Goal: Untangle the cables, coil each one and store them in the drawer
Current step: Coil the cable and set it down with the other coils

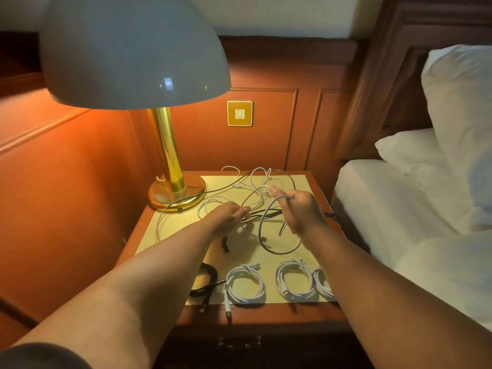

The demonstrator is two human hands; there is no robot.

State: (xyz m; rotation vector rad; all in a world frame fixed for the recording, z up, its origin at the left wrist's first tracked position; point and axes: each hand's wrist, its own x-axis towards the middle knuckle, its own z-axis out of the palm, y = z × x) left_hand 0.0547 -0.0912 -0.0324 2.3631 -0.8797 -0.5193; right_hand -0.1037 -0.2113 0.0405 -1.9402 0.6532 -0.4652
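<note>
right hand (300, 209): we've got it fisted round a loop of the grey cable (277, 250), fingers curled tight on it, the loop hanging down onto the worktop (170, 235)

left hand (229, 215): down in the tangle (253, 187), fingers look to be pinching a couple of strands, though they're too bunched for us to say which

where stuff is: loose white and dark cables sprawl mid-worktop by the lamp (170, 182); the black coil (206, 282) and white coils (246, 284) sit in a row along the front edge

drawer (239, 342): under the front edge, looks closed to us, only the handle shows

step in hand: we'd say we're freeing the grey one and starting its coil

doing it well: keep the loops the same size as the finished coils, let the left hand feed slack instead of yanking, and follow the cable back through each crossing

watch out: pulling hard probably cinches knots or drags the loose cables into the lamp base
</note>
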